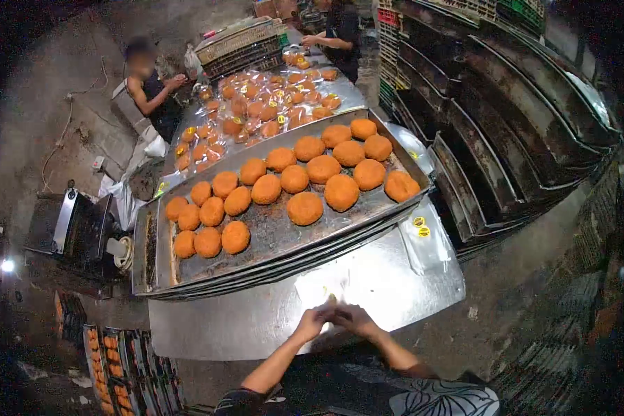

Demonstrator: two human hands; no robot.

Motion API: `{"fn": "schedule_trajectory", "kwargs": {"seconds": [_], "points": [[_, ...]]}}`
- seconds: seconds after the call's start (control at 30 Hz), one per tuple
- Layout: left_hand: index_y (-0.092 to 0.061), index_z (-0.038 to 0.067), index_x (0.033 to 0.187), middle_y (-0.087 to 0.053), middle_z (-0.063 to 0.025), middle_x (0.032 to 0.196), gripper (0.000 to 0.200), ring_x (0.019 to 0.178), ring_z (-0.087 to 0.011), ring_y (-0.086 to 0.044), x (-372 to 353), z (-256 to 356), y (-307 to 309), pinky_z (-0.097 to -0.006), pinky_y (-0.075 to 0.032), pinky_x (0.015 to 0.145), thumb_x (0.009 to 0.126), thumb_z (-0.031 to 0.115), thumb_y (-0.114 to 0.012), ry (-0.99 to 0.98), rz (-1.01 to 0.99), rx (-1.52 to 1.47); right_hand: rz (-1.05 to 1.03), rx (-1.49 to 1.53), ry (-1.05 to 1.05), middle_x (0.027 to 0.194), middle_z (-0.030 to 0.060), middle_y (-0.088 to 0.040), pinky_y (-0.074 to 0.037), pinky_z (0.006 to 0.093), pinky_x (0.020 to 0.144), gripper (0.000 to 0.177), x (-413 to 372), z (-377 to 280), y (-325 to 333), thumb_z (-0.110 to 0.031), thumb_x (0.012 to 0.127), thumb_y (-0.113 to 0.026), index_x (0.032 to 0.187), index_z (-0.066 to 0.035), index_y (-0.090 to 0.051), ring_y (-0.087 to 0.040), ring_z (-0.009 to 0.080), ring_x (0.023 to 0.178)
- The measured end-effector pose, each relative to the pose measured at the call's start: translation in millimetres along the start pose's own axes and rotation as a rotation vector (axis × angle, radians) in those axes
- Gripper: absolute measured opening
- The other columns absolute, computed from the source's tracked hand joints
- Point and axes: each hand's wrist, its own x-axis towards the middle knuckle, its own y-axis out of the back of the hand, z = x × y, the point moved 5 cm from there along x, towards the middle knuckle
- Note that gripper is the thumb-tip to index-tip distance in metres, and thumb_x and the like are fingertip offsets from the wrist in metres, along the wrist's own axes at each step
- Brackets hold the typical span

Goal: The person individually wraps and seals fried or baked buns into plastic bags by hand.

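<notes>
Both hands are close together over the near edge of the metal table (221, 322). My left hand (314, 322) and my right hand (357, 320) have bent fingers that nearly meet around a clear plastic bag (322, 286); the glare and small size hide the exact grip. Beyond them, a stack of metal trays carries round orange-brown buns (305, 208) on its top tray (270, 236). To the right of my hands lie flat clear bags with yellow labels (423, 236).
Bagged buns (256, 104) cover the far table, near stacked crates (239, 48). One person (152, 90) sits at the left, another (339, 41) stands at the back. Dark trays (492, 118) rise at the right; racks with buns (110, 360) stand lower left.
</notes>
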Motion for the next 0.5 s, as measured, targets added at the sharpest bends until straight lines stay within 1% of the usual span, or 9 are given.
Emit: {"fn": "schedule_trajectory", "kwargs": {"seconds": [0.07,0.13,0.2,0.23,0.27,0.33,0.37,0.4,0.5], "points": [[-0.060,-0.001,0.092,-0.062,-0.0121,0.084,0.024,0.076,-0.0158,-0.058,-3,-1,-2,-0.0279,-0.046,0.069,0.077,0.017,-0.060,0.262,0.041,0.042,0.221,-0.290,0.038,0.081,0.0158,-0.059,-0.046,0.0360,0.061,0.029,-29,-3,7,-0.024,0.081,-0.051,0.105,-0.007,-0.048,-0.058,0.0301,0.069],[-0.062,0.000,0.084,-0.063,-0.0069,0.080,0.024,0.068,-0.0124,-0.058,5,-12,-15,-0.0270,-0.047,0.063,0.072,0.021,-0.065,-0.006,-0.068,0.100,0.295,-0.444,0.151,0.070,0.0166,-0.058,-0.045,0.0382,0.054,0.024,-37,5,-3,-0.022,0.084,-0.045,0.101,-0.006,-0.046,-0.057,0.0328,0.061],[-0.062,0.000,0.082,-0.062,-0.0040,0.076,0.021,0.070,-0.0105,-0.057,5,3,-20,-0.0263,-0.046,0.064,0.072,0.019,-0.064,-0.115,-0.007,-0.236,0.453,-0.136,-0.187,0.063,0.0183,-0.055,-0.043,0.0401,0.049,0.019,-36,8,-4,-0.019,0.085,-0.041,0.095,-0.004,-0.043,-0.054,0.0354,0.054],[-0.061,0.000,0.080,-0.060,-0.0033,0.072,0.016,0.069,-0.0096,-0.055,2,29,-7,-0.0250,-0.045,0.064,0.074,0.015,-0.062,0.134,0.009,0.013,0.531,-0.193,-0.062,0.059,0.0193,-0.054,-0.043,0.0399,0.046,0.016,-38,-21,1,-0.016,0.085,-0.039,0.094,-0.002,-0.040,-0.055,0.0358,0.053],[-0.060,-0.001,0.079,-0.059,-0.0033,0.074,0.015,0.066,-0.0096,-0.054,11,6,-4,-0.0236,-0.044,0.063,0.073,0.012,-0.061,-0.155,-0.039,-0.377,0.540,-0.205,-0.064,0.059,0.0193,-0.054,-0.043,0.0399,0.046,0.016,-37,-31,1,-0.016,0.085,-0.039,0.094,-0.002,-0.040,-0.055,0.0358,0.053],[-0.055,-0.002,0.090,-0.059,-0.0059,0.076,0.022,0.067,-0.0119,-0.055,12,11,11,-0.0229,-0.045,0.063,0.072,0.009,-0.061,-0.246,0.014,-0.350,0.666,-0.129,0.045,0.057,0.0183,-0.053,-0.042,0.0382,0.045,0.014,-34,-56,3,-0.013,0.085,-0.039,0.094,-0.002,-0.039,-0.055,0.0346,0.053],[-0.047,-0.003,0.103,-0.057,-0.0080,0.075,0.036,0.069,-0.0147,-0.056,19,-6,12,-0.0236,-0.045,0.064,0.071,0.006,-0.062,-0.022,-0.094,-0.709,0.687,-0.208,0.060,0.057,0.0170,-0.054,-0.043,0.0368,0.046,0.014,-32,-84,7,-0.012,0.085,-0.039,0.094,-0.001,-0.037,-0.056,0.0321,0.051],[-0.042,-0.003,0.108,-0.056,-0.0089,0.072,0.043,0.070,-0.0161,-0.056,-4,35,32,-0.0241,-0.046,0.064,0.070,0.003,-0.062,0.005,-0.097,-0.747,0.628,-0.136,0.158,0.056,0.0162,-0.054,-0.043,0.0365,0.046,0.014,-21,-81,5,-0.012,0.085,-0.040,0.092,-0.001,-0.036,-0.056,0.0303,0.050],[-0.050,-0.004,0.100,-0.060,-0.0086,0.078,0.032,0.069,-0.0108,-0.055,-5,25,55,-0.0208,-0.043,0.062,0.071,0.005,-0.060,-0.167,-0.078,-0.539,0.532,-0.181,0.043,0.057,0.0156,-0.054,-0.043,0.0365,0.047,0.015,-15,-101,-6,-0.012,0.084,-0.041,0.092,-0.001,-0.034,-0.056,0.0290,0.050]]}}
